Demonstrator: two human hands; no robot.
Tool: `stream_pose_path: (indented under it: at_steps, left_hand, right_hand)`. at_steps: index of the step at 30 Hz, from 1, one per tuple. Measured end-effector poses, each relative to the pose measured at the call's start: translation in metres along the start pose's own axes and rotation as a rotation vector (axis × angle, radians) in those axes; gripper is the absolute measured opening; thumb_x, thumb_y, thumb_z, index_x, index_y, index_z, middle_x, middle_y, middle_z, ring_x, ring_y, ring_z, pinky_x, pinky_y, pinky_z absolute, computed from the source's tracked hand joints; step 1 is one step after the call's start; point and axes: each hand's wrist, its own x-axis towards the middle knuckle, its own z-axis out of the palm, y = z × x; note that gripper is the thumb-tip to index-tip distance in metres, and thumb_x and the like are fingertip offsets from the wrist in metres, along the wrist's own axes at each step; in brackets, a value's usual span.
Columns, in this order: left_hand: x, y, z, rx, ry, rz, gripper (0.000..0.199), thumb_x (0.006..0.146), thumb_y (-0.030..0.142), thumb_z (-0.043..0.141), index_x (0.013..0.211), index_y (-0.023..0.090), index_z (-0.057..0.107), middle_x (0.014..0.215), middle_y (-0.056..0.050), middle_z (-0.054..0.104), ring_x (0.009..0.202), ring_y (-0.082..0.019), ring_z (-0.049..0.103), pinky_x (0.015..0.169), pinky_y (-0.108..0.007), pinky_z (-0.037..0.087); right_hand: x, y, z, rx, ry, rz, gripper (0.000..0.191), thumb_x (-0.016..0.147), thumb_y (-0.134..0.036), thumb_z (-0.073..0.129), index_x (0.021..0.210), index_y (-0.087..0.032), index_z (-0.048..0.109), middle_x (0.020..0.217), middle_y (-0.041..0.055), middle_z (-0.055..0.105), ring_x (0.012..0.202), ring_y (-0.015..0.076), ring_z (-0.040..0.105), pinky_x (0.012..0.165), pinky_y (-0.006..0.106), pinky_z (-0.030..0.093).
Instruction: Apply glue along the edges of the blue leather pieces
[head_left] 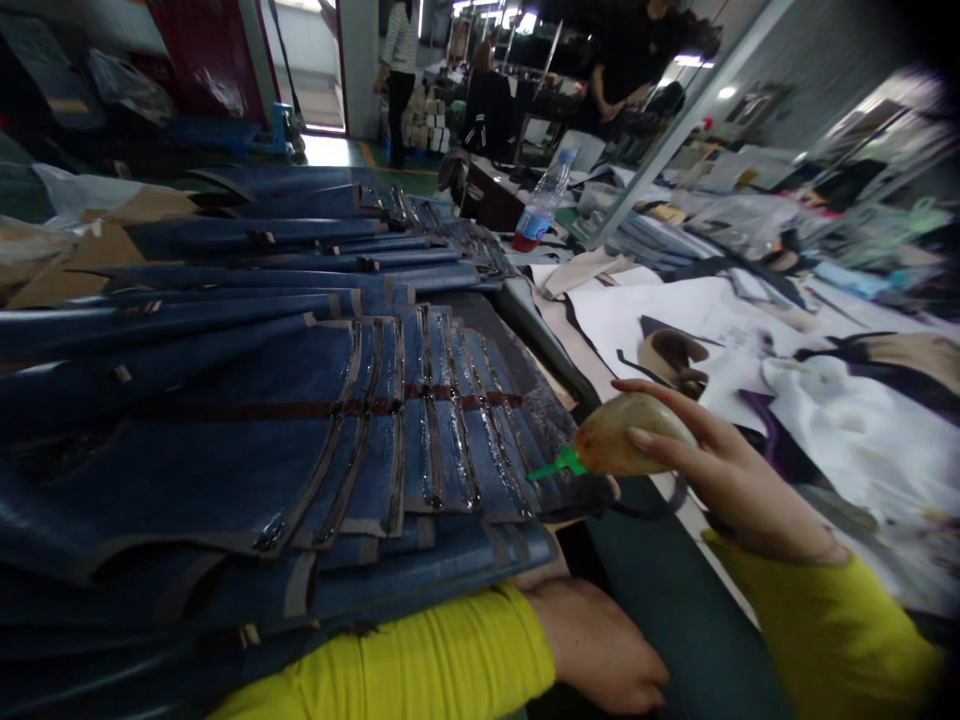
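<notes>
My right hand is closed around a squeeze bottle, rounded and yellowish with stains. Its green nozzle points left, with the tip at the right edge of the overlapping blue panels. Shiny wet-looking strips run along the grey edges of these panels, and a dark brown band crosses them. My left hand lies low beside the front edge of the panels, bent at the wrist. Its fingers look curled, mostly turned away and hidden, so what they hold cannot be made out.
More blue panels lie stacked behind. A plastic bottle with red liquid stands at the back. White sheets and crumpled white plastic cover the right side. Two people stand in the background, one in a striped top.
</notes>
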Motion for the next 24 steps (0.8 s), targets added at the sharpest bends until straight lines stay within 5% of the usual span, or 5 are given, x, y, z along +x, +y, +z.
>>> stream_pose_path:
  at_steps: [24]
  left_hand:
    - [-0.002,0.001,-0.003,0.005,0.006,-0.002,0.044,0.091,0.043,0.021,0.117,0.024,0.051,0.125,0.003,0.053,0.108,-0.018,0.054,0.067,-0.032,0.043]
  right_hand:
    - [-0.023,0.024,0.01,-0.038,0.075,-0.139,0.053,0.077,-0.044,0.063,0.126,-0.035,0.047,0.127,-0.0019,0.051,0.113,0.0192,0.052,0.093,0.024,0.045]
